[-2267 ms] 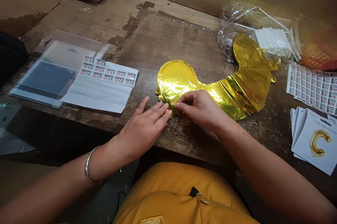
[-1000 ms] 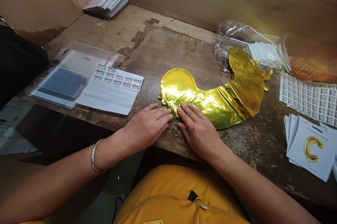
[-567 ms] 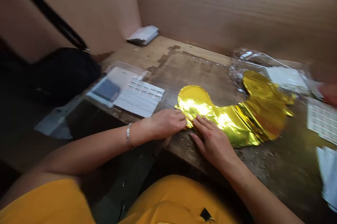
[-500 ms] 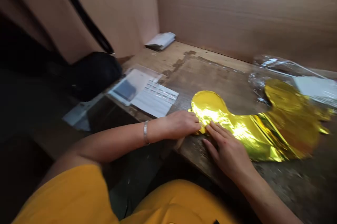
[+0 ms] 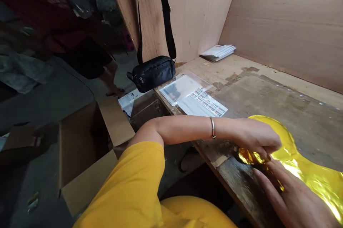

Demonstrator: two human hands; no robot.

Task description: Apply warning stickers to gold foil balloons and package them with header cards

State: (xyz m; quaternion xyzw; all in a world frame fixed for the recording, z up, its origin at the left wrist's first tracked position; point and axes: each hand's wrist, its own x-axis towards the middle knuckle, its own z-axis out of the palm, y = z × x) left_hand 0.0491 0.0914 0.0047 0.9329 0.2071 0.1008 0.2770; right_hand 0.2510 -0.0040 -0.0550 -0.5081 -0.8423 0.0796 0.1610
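Shiny gold foil [image 5: 311, 171] lies flat on the worn wooden table [image 5: 235, 181] at the right, running out of the frame. My left hand [image 5: 261, 137], with a metal bangle on the wrist, has its fingers curled and pinched on the near left edge of the foil, where a small part is bunched up. My right hand [image 5: 297, 192] lies beside it on the foil, fingers stretched out, its fingertips close to my left hand's fingers.
A sticker sheet [image 5: 205, 103], a clear plastic sleeve [image 5: 177, 90], and a black bag [image 5: 154, 72] hanging by its strap are at the left. Folded papers [image 5: 219, 52] lie in the back corner. An open cardboard box [image 5: 80, 142] and a person [image 5: 77, 42] are further left.
The view has swung left, so the foil and both hands appear further right. The box and the person have come into view. My left hand still grips the foil's edge, which now looks more bunched.
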